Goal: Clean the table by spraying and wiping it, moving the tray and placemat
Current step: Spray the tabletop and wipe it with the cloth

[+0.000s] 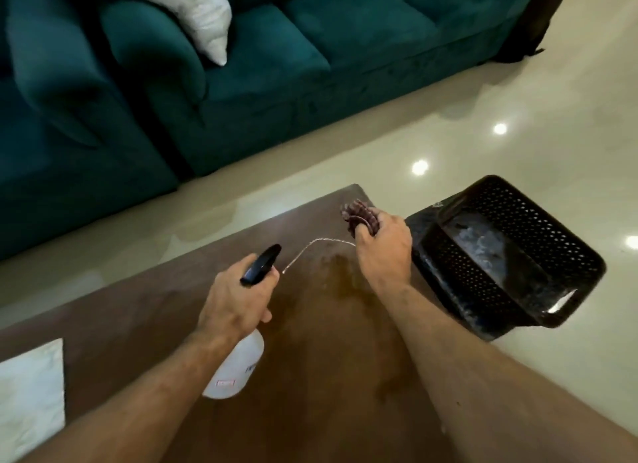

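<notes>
My left hand (238, 298) grips a white spray bottle (236, 369) by its black trigger head, held over the brown wooden table (310, 376). A thin arc of liquid (310, 246) runs from the nozzle toward my right hand (383, 248). That hand is closed around a bunched dark reddish cloth (359, 215) near the table's far right corner. A wet patch (340, 272) darkens the wood between my hands. The black perforated tray (538, 241) lies tilted on the floor just right of the table. A white placemat (31, 393) lies at the table's left edge.
A teal sofa (276, 65) with a white cushion (203, 17) stands beyond the table across a strip of glossy cream floor (518, 100). A dark bag (531, 31) leans at the sofa's right end.
</notes>
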